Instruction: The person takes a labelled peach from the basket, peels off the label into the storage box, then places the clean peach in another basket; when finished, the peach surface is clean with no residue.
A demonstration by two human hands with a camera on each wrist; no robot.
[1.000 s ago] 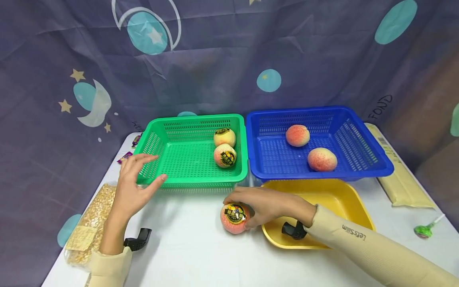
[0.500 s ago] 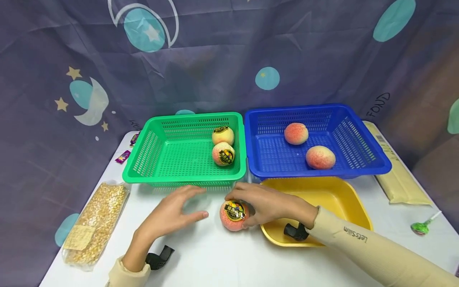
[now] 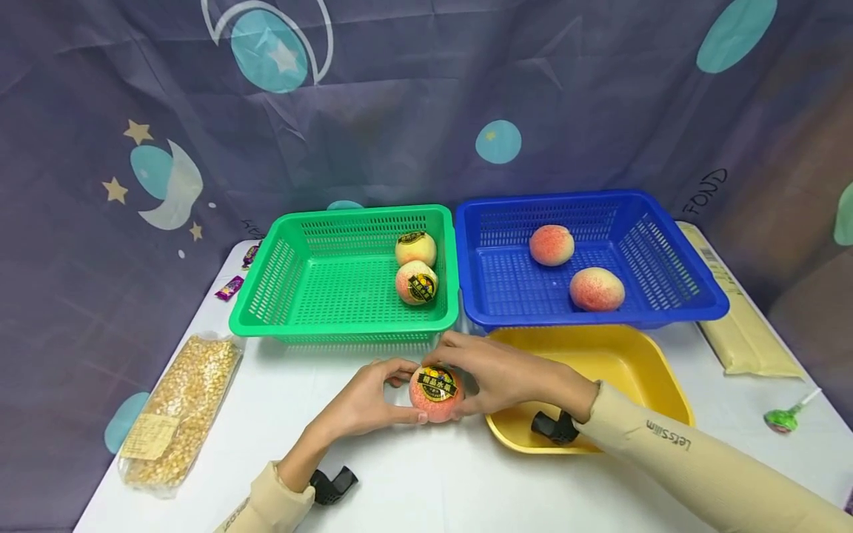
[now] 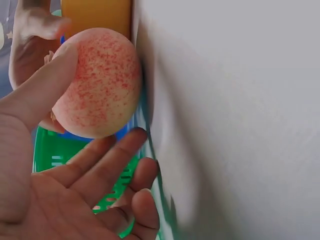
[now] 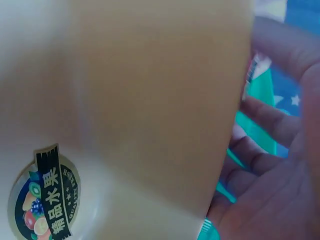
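Note:
A pink-red peach [image 3: 432,407] with a black fruit label [image 3: 436,383] on top is on the white table, between both hands. My right hand [image 3: 489,372] grips it from the right, thumb in front and fingers behind. My left hand [image 3: 363,400] holds its left side. In the left wrist view the left thumb [image 4: 57,75] lies on the speckled peach [image 4: 102,85], with the left fingers [image 4: 100,172] below. The right wrist view shows the right hand [image 5: 272,150] beyond the rim of the yellow basin [image 5: 155,100], the peach mostly hidden; another fruit label [image 5: 47,195] sits inside the basin.
Behind the hands stand a green basket [image 3: 346,326] with two labelled peaches [image 3: 416,268] and a blue basket [image 3: 593,321] with two unlabelled peaches [image 3: 596,289]. A bag of corn kernels [image 3: 183,414] lies left; a lollipop [image 3: 783,419] and a tan packet [image 3: 746,333] lie right.
My left hand has moved from beside the green basket down and right to the peach, and now holds it. The right hand has stayed on the peach.

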